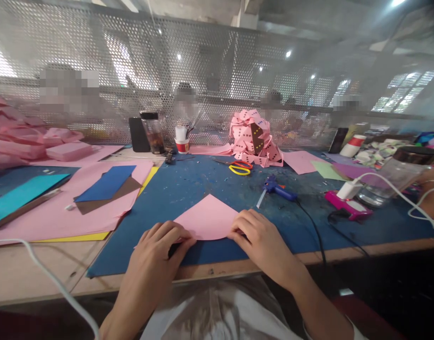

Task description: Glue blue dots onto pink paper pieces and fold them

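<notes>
A pink sheet of paper (209, 217) lies on the blue work mat (160, 208), one corner pointing away from me and its near edge curving up slightly. My left hand (160, 250) pinches the near left part of the sheet between thumb and fingers. At the near right part, my right hand (259, 241) is closed on the same sheet. Beyond my right hand rests a blue glue gun (279, 190) with its cord running to the table edge. Red and yellow scissors (240, 167) lie farther back.
Behind the scissors stands a pile of folded pink paper pieces (252, 137). Pink sheets with blue card (107, 183) lie left. A magenta power strip (347, 205), a clear jar (383, 179) and another person's hand (431, 193) are at right. A perforated metal screen (210, 61) closes the back.
</notes>
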Demonstrator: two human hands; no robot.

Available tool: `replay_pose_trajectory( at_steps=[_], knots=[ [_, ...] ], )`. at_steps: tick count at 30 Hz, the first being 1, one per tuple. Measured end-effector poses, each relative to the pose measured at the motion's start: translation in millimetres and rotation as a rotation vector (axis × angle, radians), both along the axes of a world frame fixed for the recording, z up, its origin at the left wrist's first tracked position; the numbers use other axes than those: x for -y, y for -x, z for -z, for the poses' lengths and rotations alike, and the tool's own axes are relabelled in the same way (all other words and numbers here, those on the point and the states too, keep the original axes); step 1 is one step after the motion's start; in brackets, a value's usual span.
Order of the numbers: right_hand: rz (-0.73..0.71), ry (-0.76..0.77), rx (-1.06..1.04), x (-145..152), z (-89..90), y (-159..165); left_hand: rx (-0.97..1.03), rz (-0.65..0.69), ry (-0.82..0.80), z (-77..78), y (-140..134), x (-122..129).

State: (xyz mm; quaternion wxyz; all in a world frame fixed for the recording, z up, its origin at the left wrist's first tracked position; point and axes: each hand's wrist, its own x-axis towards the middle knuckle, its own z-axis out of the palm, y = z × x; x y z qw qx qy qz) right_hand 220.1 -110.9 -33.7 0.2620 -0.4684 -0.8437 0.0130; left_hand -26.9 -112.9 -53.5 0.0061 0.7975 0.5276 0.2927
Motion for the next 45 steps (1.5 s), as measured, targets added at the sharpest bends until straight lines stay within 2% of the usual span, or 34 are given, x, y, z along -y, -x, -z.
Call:
replay_pose_trajectory(
  at_steps=[19,28,35,45],
  knots=[
    [0.032,-0.01,-0.026,0,2.0,0,-0.033,-0.071,-0.005,1.1,0,0],
    [0.028,0.018,-0.045,0,2.6,0,-0.031,-0.062,-0.009,-0.6,-1,1],
    [0.023,-0.026,-0.039,1,1.4,0,-0.021,-0.056,-0.048,1.1,1,-1],
    [0.014,0.036,-0.079,1,3.2,0,0.025,-0.014,0.022,1.1,16,-2]
  ],
)
